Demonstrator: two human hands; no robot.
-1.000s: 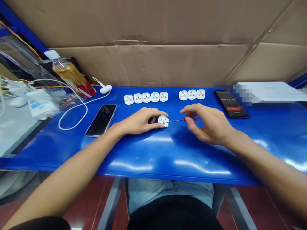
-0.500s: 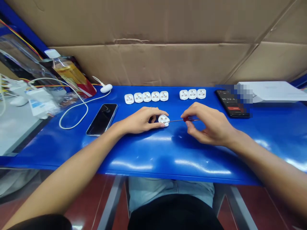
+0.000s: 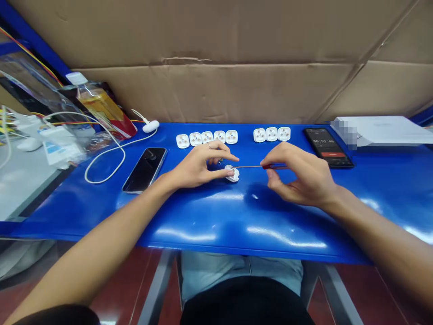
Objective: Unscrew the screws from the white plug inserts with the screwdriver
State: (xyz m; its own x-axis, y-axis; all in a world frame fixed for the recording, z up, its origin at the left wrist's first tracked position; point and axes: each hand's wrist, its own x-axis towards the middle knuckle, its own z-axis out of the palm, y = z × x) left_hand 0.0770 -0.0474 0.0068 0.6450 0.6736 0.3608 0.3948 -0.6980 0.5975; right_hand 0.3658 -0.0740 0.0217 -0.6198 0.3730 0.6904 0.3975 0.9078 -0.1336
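Across the view, a glossy blue desk (image 3: 203, 212) above a red tiled floor (image 3: 118, 284). Nearest, below the desk's front edge, a dark top (image 3: 250, 300) and pale jeans (image 3: 216, 271).

Farther in, at the middle of the desk, a small white plug part (image 3: 236, 176) under the thumb of the left hand (image 3: 196, 167). Forefinger now lifted off, after pinching the part together with the thumb half a second ago; finger and thumb a little apart. Curled fingers behind mostly hidden, next to a small dark metal bit (image 3: 220, 161); cannot tell any grip there. By the look of it, a looser steadying of the part, left mainly to the thumb. Between thumb and forefinger of the right hand (image 3: 299, 178), a thin screwdriver (image 3: 265, 166), nearly level, tip shifted from the near side of the part to the far side. Exact contact impossible to tell, with the left thumb covering some of the part's face.

Close by the left forearm, a phone (image 3: 145, 169). Beyond the left hand, a row of five plug parts (image 3: 207, 137), partly hidden by its knuckles; beyond the right hand, three more plug parts (image 3: 271, 134). To the right, a timer phone (image 3: 326, 146) beside a white box (image 3: 385, 128). Far left, a leaning bottle (image 3: 104, 108). Behind everything, brown cardboard (image 3: 237, 40).
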